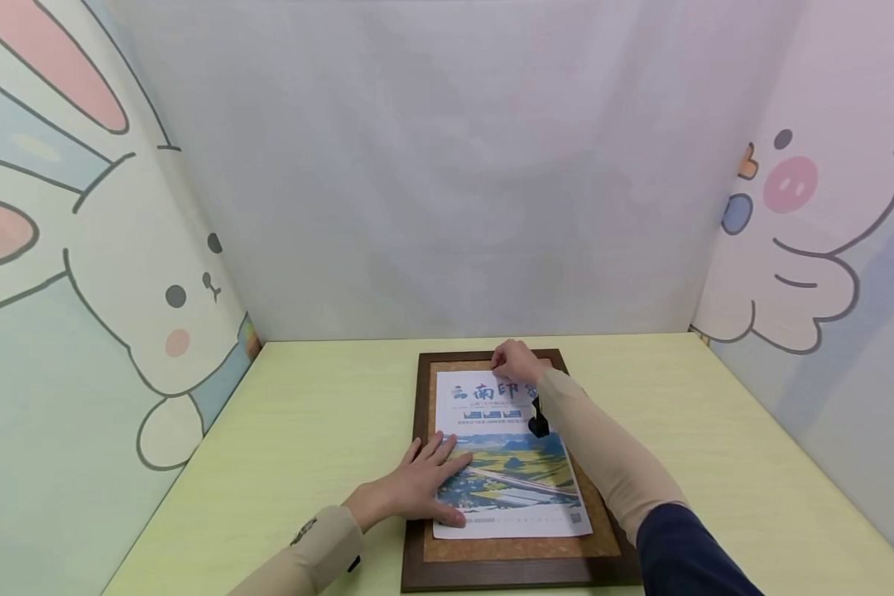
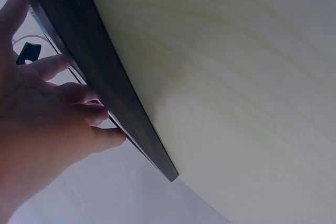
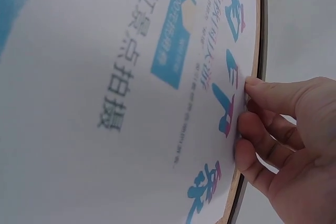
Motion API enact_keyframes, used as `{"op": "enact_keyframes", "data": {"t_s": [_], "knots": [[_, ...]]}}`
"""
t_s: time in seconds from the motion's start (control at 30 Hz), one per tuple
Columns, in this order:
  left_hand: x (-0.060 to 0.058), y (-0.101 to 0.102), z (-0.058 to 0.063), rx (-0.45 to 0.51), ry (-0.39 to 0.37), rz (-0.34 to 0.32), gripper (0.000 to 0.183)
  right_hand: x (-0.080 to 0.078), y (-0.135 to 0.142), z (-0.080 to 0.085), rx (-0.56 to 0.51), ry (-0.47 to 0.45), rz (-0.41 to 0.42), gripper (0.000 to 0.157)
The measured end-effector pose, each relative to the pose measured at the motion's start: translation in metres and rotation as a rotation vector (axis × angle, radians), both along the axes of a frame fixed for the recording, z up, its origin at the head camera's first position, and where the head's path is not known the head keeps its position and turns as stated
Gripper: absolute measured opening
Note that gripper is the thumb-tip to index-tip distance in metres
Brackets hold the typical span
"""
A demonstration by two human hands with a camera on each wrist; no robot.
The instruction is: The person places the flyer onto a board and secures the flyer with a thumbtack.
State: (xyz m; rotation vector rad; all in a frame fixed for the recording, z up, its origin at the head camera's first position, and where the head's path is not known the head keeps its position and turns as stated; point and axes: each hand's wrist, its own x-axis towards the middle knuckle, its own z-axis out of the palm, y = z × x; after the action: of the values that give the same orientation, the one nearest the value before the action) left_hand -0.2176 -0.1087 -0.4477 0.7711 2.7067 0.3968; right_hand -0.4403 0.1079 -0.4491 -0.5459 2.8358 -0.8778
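A printed paper poster (image 1: 508, 480) with Chinese lettering and a landscape picture lies on a cork board (image 1: 521, 549) with a dark wooden frame (image 1: 521, 574). My left hand (image 1: 417, 482) rests on the poster's lower left side with its fingers spread, and its wrist lies across the frame's left side. At the poster's top edge is my right hand (image 1: 517, 362). In the right wrist view, the right hand's thumb (image 3: 273, 95) meets the paper's edge and the other fingers curl beside it, pinching there. Whether something small sits between those fingertips is hidden.
The framed board lies on a pale yellow-green table (image 1: 328, 414). A grey-white backdrop (image 1: 454, 182) stands behind it. Side panels carry a cartoon rabbit (image 1: 149, 306) on the left and another white cartoon figure (image 1: 827, 215) on the right.
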Motion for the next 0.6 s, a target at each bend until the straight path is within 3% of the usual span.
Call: {"op": "enact_keyframes", "data": {"t_s": [0.6], "knots": [[-0.001, 0.0, -0.002, -0.012, 0.003, -0.006, 0.09, 0.001, -0.01, 0.016, 0.143, 0.029, 0.048, 0.006]]}}
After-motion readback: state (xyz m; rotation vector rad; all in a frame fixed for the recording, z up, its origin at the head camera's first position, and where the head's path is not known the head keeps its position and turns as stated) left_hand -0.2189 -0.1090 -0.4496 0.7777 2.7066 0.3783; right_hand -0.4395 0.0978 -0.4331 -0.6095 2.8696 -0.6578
